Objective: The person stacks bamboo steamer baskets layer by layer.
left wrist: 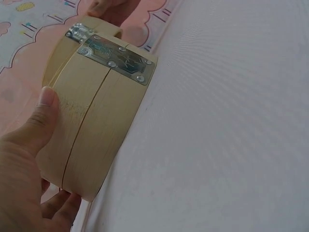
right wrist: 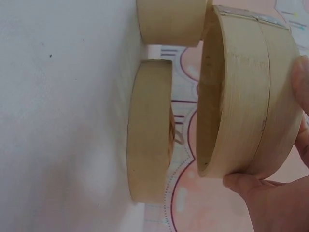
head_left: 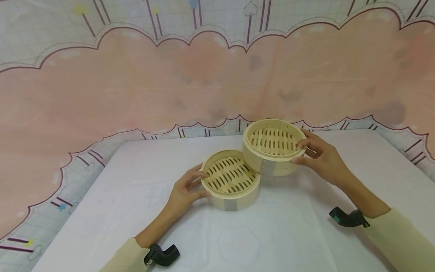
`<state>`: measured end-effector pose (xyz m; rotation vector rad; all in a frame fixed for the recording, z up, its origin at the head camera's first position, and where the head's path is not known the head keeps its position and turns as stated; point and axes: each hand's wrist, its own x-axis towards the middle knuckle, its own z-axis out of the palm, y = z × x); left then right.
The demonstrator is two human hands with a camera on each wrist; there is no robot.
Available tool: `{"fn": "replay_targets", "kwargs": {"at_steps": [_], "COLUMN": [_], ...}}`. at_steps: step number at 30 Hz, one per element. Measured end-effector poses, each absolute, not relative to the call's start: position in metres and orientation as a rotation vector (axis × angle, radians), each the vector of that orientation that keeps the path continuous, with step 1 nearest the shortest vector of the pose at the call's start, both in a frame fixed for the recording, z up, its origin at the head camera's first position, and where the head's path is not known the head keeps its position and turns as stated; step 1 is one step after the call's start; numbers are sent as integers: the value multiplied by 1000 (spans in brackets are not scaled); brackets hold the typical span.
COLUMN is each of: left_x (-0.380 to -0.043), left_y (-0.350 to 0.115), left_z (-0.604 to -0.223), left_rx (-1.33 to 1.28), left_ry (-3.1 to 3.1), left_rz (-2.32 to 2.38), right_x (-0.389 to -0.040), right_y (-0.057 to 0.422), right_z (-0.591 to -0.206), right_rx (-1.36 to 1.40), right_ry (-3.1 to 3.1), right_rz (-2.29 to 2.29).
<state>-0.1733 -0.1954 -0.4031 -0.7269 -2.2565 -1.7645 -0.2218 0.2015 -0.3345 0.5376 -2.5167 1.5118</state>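
A round bamboo steamer basket [head_left: 232, 177] with a slatted base stands on the white table, a metal clip [left wrist: 118, 60] on its side. My left hand [head_left: 183, 190] grips its left wall, thumb on the near side. A second bamboo steamer basket [head_left: 272, 141] is held up off the table by my right hand [head_left: 321, 158], which pinches its right rim. In the head view its lower left side overlaps the first basket's edge; I cannot tell whether they touch. Under the raised basket, the right wrist view shows a low round bamboo piece [right wrist: 149, 130] on the table, hidden in the head view.
The white-covered table [head_left: 238, 241] extends around the baskets. Behind it hangs a pink and white patterned cloth [head_left: 153, 90]. A black wrist device [head_left: 163, 255] sits at the left wrist and another black device [head_left: 348, 218] at the right.
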Motion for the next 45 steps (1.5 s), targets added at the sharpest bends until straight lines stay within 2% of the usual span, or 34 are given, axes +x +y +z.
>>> {"fn": "replay_targets", "kwargs": {"at_steps": [45], "left_x": [-175], "left_y": [-199], "left_z": [-405], "left_rx": [-691], "left_ry": [-2297], "left_rz": [-1766], "right_x": [-219], "right_y": [183], "right_z": [-342], "right_rx": [789], "right_ry": [-2428], "right_rz": [1606]}}
